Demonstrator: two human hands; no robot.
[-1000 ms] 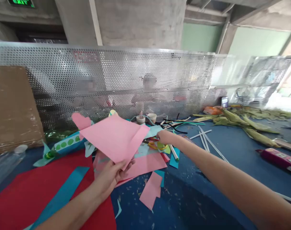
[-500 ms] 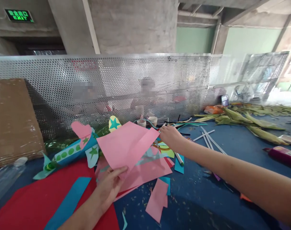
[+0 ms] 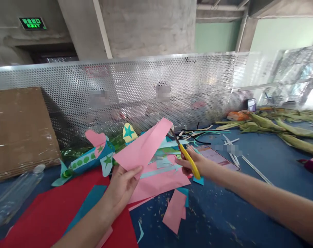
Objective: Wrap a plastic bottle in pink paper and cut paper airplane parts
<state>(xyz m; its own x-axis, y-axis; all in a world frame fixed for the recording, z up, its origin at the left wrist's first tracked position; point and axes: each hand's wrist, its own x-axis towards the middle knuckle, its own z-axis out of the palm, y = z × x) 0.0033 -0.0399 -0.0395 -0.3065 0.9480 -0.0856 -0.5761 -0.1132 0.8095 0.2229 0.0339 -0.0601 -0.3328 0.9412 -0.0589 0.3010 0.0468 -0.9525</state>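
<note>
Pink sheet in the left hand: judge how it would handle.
The pink sheet seems fairly stiff, standing out from the left hand without drooping. It is probably light, being thin, and may fold easily where it is bent.

1 pink paper sheet, creased, is raised at a tilt. The yellow-handled scissors slant near its upper right corner, dark blades pointing up.

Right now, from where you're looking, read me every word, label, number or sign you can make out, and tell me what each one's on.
"EXIT": green-lit sign, upper left; the characters above it are too blurred to quote surely.
Phone screen: too small to read.
Orange packet: nothing legible.
Flat panel on the table: too blurred.
</note>
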